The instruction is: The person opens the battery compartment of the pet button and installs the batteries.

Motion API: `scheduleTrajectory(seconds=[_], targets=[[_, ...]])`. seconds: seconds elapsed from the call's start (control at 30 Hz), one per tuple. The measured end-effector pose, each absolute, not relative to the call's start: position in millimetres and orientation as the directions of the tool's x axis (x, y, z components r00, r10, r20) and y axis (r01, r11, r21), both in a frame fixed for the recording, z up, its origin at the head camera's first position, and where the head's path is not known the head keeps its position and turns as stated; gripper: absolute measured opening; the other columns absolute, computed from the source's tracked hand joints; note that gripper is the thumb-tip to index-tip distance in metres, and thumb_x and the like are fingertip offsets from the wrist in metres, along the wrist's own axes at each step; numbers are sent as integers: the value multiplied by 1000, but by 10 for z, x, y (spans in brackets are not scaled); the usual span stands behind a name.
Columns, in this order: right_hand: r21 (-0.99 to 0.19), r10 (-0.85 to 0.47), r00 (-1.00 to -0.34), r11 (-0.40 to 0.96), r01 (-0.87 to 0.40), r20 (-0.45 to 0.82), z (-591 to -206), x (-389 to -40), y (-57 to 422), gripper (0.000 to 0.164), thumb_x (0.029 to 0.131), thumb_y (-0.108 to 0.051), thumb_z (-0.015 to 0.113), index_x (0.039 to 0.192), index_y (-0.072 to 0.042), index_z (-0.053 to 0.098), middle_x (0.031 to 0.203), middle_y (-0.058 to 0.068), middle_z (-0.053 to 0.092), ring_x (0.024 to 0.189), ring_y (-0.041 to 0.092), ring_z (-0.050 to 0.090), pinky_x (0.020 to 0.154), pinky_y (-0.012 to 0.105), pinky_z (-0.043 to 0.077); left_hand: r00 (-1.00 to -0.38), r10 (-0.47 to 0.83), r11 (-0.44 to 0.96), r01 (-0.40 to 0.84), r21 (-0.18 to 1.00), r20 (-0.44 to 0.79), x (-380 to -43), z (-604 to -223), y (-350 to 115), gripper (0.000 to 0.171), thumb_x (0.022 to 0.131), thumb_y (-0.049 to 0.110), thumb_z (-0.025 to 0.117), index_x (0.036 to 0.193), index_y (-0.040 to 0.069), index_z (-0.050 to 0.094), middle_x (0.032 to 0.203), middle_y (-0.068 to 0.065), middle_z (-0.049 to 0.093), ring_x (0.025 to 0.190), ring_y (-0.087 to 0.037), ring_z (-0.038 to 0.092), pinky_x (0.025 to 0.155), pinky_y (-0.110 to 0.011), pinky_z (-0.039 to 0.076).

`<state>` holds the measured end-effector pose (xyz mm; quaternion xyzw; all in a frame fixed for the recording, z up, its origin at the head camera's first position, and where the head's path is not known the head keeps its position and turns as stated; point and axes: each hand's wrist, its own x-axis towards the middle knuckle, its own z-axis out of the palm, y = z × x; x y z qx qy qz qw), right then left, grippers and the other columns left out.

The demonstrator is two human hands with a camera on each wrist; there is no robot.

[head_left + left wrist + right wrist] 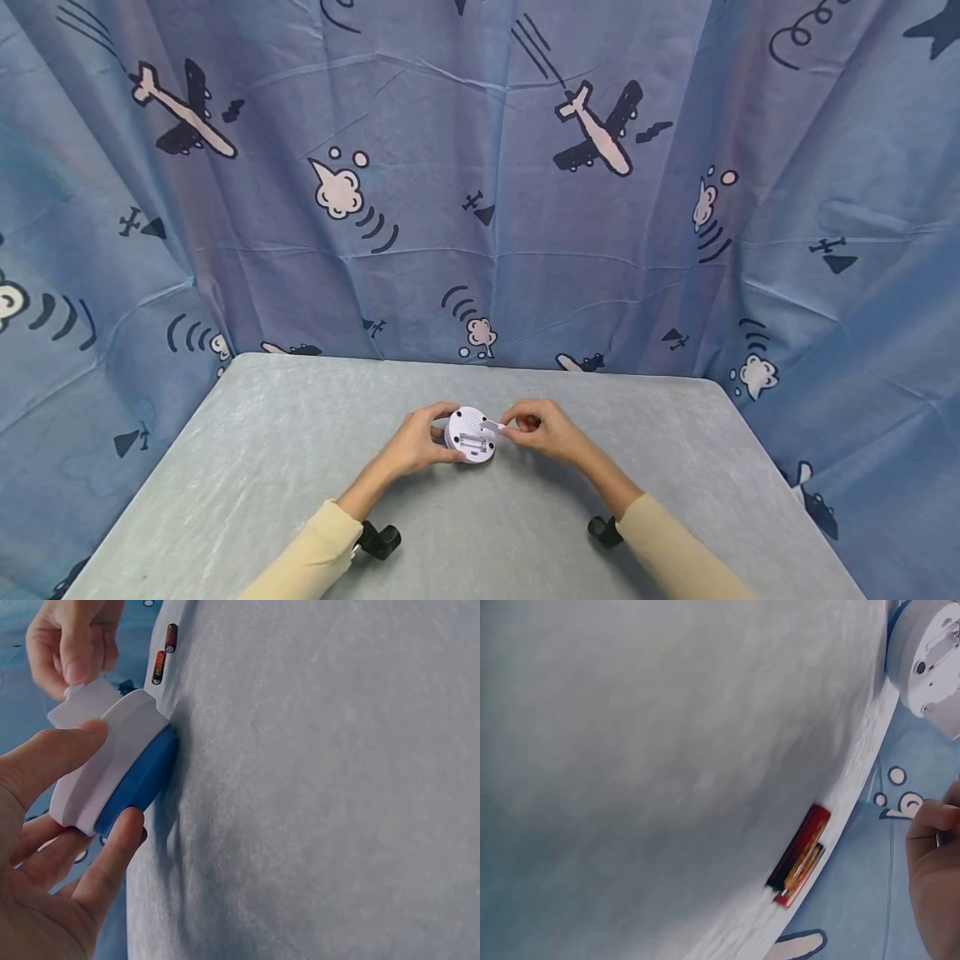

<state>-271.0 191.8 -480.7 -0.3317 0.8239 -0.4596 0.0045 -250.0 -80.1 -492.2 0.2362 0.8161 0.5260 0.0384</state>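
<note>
Left grip (pixel 422 437) holds device (pixel 467 430); right grip (pixel 545 429), cover (pixel 491 426)

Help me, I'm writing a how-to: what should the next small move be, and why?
Probably the right hand should lay the white cover on the table: it pinches that piece while the left hand holds the round device, whose exposed battery compartment looks empty, and two batteries lie nearby, so a freed hand could take one.
</note>
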Motion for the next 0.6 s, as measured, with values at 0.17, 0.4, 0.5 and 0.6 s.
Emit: scheduleTrajectory(seconds=[0.17,0.4,0.5,0.6], targets=[[-767,-534,-810,405,-498,244,-4800,-2689,2067,4,90,-8,79,92,-7,76,68,-6,49,59,8,43,52,22,33,-890,416,343,342,875,185,-2494,-4925,-810,74,71,1,92,136,-5,57,129,-20,63,96,-32,70,79,-40,58],[-766,-496,-846,462,-447,195,-4805,-2644,2324,5,90,-13,80,94,-12,77,69,-4,52,61,10,46,52,23,37,-893,412,349,339,874,182,-2496,-4932,-820,75,71,2,92,136,-5,57,130,-19,62,97,-31,70,81,-41,57],[-761,-489,-849,468,-449,200,-4807,-2622,2432,5,91,-12,80,94,-14,77,69,-4,53,61,10,47,52,23,38,-892,413,350,343,872,185,-2496,-4933,-822,74,71,2,93,136,-4,57,131,-19,62,97,-31,70,81,-41,57],[-756,-484,-850,471,-455,209,-4806,-2591,2523,4,91,-11,79,94,-13,77,68,-5,52,61,9,46,52,23,38,-891,414,348,345,872,187,-2496,-4935,-825,74,71,3,93,136,-4,57,131,-19,62,97,-31,70,81,-41,57]])
